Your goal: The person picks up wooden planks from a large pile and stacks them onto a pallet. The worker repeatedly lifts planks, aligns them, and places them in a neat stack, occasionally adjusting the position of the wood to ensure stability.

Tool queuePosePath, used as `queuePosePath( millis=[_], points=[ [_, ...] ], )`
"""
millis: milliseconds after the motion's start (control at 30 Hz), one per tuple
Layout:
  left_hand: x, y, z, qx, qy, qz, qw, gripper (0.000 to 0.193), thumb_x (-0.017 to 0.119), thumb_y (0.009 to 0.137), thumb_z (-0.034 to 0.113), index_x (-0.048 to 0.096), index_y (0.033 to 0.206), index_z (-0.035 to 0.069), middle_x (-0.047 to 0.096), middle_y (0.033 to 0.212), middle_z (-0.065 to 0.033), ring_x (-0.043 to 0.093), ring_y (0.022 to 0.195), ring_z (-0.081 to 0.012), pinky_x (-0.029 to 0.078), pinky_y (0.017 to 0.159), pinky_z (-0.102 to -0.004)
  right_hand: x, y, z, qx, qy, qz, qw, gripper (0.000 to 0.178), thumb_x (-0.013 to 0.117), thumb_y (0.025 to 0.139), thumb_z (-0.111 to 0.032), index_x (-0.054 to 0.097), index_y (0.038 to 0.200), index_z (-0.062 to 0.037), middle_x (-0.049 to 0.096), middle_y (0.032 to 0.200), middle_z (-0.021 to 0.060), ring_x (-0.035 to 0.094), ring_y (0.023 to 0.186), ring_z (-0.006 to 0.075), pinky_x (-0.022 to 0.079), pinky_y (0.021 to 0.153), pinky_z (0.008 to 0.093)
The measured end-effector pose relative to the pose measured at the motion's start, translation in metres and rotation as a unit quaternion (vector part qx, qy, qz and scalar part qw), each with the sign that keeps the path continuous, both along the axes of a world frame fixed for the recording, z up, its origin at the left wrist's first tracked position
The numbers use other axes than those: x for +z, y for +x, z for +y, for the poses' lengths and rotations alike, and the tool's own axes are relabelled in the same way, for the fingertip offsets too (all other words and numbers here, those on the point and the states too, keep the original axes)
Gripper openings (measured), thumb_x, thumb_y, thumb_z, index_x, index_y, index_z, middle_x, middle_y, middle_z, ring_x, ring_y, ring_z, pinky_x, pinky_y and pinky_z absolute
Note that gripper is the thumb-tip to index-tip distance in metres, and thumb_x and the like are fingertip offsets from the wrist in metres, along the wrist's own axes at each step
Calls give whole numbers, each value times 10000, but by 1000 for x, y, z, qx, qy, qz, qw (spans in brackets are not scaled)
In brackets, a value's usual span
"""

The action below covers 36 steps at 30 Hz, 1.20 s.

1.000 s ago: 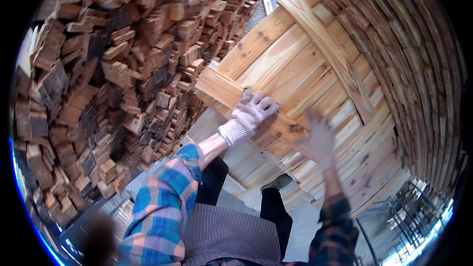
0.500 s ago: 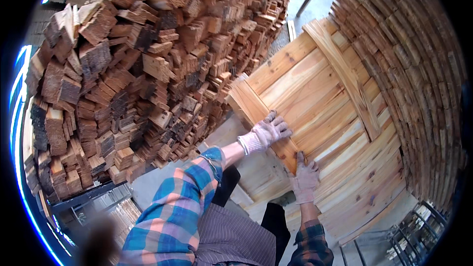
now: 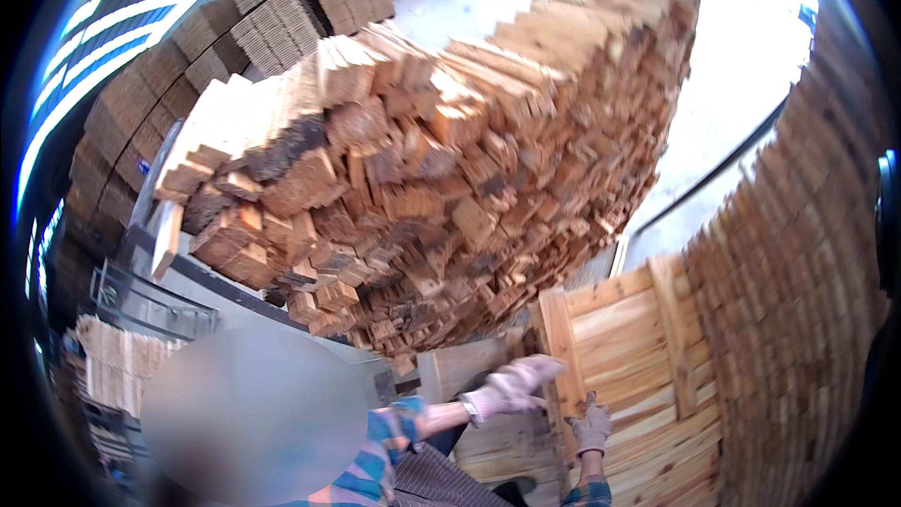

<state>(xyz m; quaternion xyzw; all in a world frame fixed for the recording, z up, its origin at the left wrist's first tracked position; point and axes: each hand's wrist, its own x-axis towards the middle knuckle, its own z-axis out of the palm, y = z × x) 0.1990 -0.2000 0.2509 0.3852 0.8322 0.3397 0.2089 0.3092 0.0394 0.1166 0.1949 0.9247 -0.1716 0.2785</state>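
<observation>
A wooden panel (image 3: 619, 347) of pale planks, with a raised batten (image 3: 673, 338) across it, lies at the lower right. My left hand (image 3: 514, 387), in a pale work glove, is at the panel's left edge. Its fingers are stretched toward the frame board (image 3: 557, 338) and a little smeared; whether they touch it I cannot tell. Lower down, my right hand (image 3: 591, 427), gloved too, lies spread on the panel close to that same edge, one finger pointing away from me. Neither hand is closed round anything.
A big heap of stacked wood offcuts (image 3: 422, 197) fills the middle. Tall rows of boards (image 3: 788, 300) stand right beside the panel. Block stacks (image 3: 310, 9) rise at the far left, and a metal rack (image 3: 155, 305) stands below them. A blurred patch hides the lower left.
The view has tilted up and left, so more of the heap and yard shows and the panel sits lower. My left hand has slid off the panel's face toward its left edge.
</observation>
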Motion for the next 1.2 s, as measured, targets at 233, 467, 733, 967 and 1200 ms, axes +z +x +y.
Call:
queuePosePath(
  millis=[233, 467, 733, 967, 1200],
  points=[
    [189, -98, -146, 414, 289, 137, 852, 784, 770, 788, 266, 377, 1427, 38, 414, 1453, -168, 399, 1352, -264, 297, 1154, -342, 172, -132, -41, 39, -155, 186, 970, 938, 800, 720, -327, 297, 1472, -83, 586, 1212, 253, 584, 1107, 389, 491, 909, 444],
    [318, -235, -284, 546, 133, 246, 789, 859, 743, 803, 271, 266, 1472, 18, 394, 1466, -173, 358, 1378, -278, 288, 1157, -336, 432, -321, -238, 187, -135, 342, 911, 961, 795, 741, -301, 224, 1511, -227, 546, 1258, 213, 568, 1118, 406, 476, 892, 515],
    [372, -315, -264, 386, -510, 97, 763, 738, 526, 936, 289, 158, 1491, -30, 336, 1494, -209, 370, 1345, -341, 307, 1089, -438, 424, -515, -371, 168, -343, 267, 885, 680, 629, 936, -221, 266, 1491, -70, 620, 1214, 161, 612, 1080, 258, 515, 907, 322],
    [345, -324, -292, 443, -426, 105, 782, 832, 589, 901, 348, 154, 1475, -70, 462, 1372, -209, 420, 1304, -319, 316, 1072, -442, 425, -532, -402, -48, -644, 174, 744, 565, 680, 887, -140, 440, 1355, 65, 641, 1167, 173, 641, 1021, 203, 543, 860, 264],
    [331, -340, -251, 638, -151, 172, 735, 855, 640, 854, 388, 184, 1476, 17, 333, 1463, -188, 402, 1324, -318, 478, 960, -460, 548, -550, -393, 329, -251, 209, 886, 835, 592, 829, -643, 512, 1310, 35, 659, 1114, 221, 636, 1052, 281, 536, 864, 344]
  ],
)
